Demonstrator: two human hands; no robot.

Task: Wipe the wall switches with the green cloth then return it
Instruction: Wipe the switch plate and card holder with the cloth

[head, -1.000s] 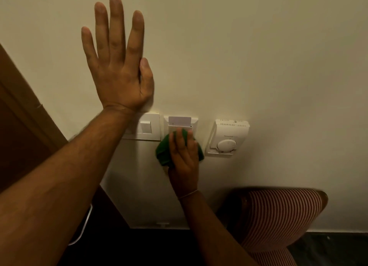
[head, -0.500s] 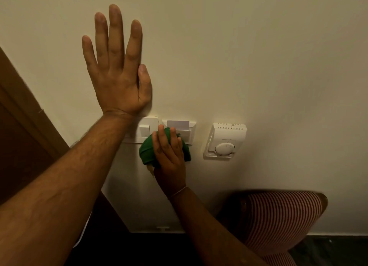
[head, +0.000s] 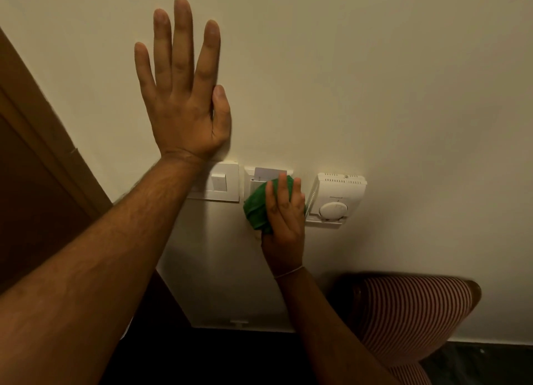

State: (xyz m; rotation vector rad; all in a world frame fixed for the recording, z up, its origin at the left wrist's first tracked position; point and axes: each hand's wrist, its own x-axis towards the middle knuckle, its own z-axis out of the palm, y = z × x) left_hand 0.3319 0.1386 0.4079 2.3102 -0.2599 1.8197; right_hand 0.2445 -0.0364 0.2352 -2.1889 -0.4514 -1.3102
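Three white fittings sit in a row on the cream wall: a rocker switch plate (head: 220, 182), a key-card holder (head: 269, 172) with a card in its slot, and a thermostat (head: 336, 200) with a round dial. My right hand (head: 284, 214) presses a bunched green cloth (head: 256, 208) flat against the lower part of the card holder, hiding most of it. My left hand (head: 184, 96) lies flat on the wall above the switch plate, fingers spread upward, holding nothing. My left forearm covers the switch plate's left edge.
A brown wooden door frame (head: 43, 142) slants along the left. A chair back with red and white stripes (head: 409, 318) stands against the wall at lower right, just under the thermostat. Dark floor lies below the skirting.
My right hand has slid the green cloth to the right, off the rocker switch plate and back over the card holder. My left hand stays planted on the wall.
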